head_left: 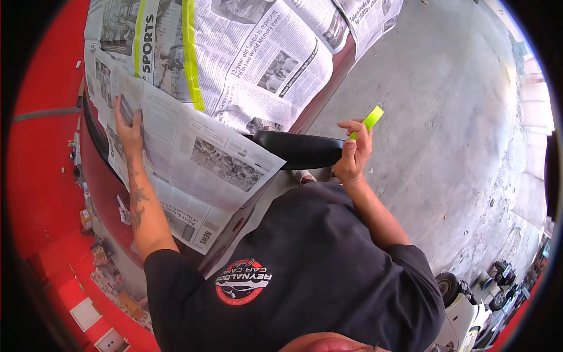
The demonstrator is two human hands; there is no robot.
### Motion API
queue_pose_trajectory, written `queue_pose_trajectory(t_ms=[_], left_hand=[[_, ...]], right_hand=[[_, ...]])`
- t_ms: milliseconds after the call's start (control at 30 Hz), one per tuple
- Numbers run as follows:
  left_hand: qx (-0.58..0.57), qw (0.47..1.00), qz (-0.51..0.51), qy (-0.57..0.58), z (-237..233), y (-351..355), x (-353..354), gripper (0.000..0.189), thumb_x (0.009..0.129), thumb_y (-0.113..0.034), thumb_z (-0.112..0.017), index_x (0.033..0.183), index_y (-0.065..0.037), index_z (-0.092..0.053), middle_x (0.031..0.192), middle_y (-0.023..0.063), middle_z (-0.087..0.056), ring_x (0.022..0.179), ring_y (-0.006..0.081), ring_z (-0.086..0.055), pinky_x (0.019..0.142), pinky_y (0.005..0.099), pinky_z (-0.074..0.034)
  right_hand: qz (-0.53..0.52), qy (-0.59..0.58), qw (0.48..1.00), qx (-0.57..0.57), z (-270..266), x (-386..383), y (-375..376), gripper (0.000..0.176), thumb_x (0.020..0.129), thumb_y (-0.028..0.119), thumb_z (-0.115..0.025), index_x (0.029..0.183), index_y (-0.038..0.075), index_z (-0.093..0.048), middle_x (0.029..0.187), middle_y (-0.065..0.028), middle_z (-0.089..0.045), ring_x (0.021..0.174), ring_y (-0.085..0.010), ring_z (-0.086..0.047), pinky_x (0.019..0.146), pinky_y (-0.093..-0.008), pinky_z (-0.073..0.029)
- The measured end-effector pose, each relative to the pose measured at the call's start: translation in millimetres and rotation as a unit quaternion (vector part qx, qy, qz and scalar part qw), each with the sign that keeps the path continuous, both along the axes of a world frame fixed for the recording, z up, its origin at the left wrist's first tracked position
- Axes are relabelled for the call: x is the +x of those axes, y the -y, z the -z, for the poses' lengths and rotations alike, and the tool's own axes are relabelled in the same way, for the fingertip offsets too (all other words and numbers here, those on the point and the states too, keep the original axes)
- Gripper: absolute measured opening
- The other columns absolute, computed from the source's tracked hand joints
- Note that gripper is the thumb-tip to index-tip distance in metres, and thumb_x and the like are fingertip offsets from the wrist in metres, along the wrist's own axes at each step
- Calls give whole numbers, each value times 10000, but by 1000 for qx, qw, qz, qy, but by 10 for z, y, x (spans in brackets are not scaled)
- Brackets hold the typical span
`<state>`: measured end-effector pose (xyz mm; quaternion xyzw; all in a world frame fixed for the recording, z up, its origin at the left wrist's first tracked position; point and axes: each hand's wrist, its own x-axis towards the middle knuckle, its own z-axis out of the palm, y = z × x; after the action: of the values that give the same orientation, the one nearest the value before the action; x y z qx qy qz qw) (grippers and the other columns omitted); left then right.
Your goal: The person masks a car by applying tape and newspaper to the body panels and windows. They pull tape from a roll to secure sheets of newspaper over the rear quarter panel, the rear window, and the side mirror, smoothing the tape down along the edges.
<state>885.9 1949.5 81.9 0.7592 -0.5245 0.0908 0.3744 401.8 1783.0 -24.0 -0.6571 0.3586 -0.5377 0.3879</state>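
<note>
My left hand (130,123) lies with its fingers spread on a loose newspaper sheet (176,132), which drapes over the side of a dark red car (99,170). In my right hand (355,149), raised on the other side, is a roll of yellow-green masking tape (373,117), gripped between the fingers. Between my hands a black side mirror (302,148) sticks out, its inner end overlapped by the sheet's corner. Beyond the sheet, more newspaper (264,64) covers the car, with strips of yellow-green tape (190,58) along its seams.
Grey concrete floor (434,117) stretches to the right of the car. A red wall (47,176) runs along the left, with boxes and clutter (99,252) at its foot. Car parts and wheels (469,293) stand at the lower right.
</note>
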Motion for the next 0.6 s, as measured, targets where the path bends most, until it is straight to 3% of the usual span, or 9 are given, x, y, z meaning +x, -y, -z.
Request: queue_pose_trajectory(t_ms=[167,267,367,467,600], left_hand=[[-1,1000,6,-9,0,0,-11,662,895,-110,-647,1487,11,-376,1574,214,-325,1489,320,-254,1207,400,-167],[10,1000,2,-14,-13,-7,-36,684,892,-96,-640,1498,20,-346,1574,214,-323,1489,318,-253,1210,402,-164],[11,1000,8,-14,-28,28,-37,707,883,-70,-627,1512,19,-317,1577,213,-317,1489,320,-253,1213,408,-163],[44,999,10,-7,18,-111,-144,728,876,-81,-622,1521,15,-297,1583,212,-305,1492,328,-245,1216,417,-160],[70,997,17,31,106,-259,-210,762,856,-126,-627,1525,5,-288,1592,216,-286,1501,342,-220,1222,428,-144]], right_hand=[[-33,14,999,10,22,-17,16,509,1001,483,-468,851,16,-603,858,-91,-481,831,-210,-441,764,-335,-362],[-32,13,999,29,14,-65,-7,457,973,462,-511,777,56,-586,812,-99,-524,845,-260,-469,790,-373,-368],[25,17,999,12,21,72,92,464,980,455,-507,751,56,-564,772,-88,-530,832,-265,-479,779,-382,-358],[-8,-13,1000,4,-43,178,350,545,1014,498,-452,755,32,-563,795,-75,-478,820,-210,-448,747,-335,-357],[-91,20,996,-1,19,292,583,525,1015,453,-456,727,25,-556,735,-62,-504,804,-231,-463,761,-347,-364]])
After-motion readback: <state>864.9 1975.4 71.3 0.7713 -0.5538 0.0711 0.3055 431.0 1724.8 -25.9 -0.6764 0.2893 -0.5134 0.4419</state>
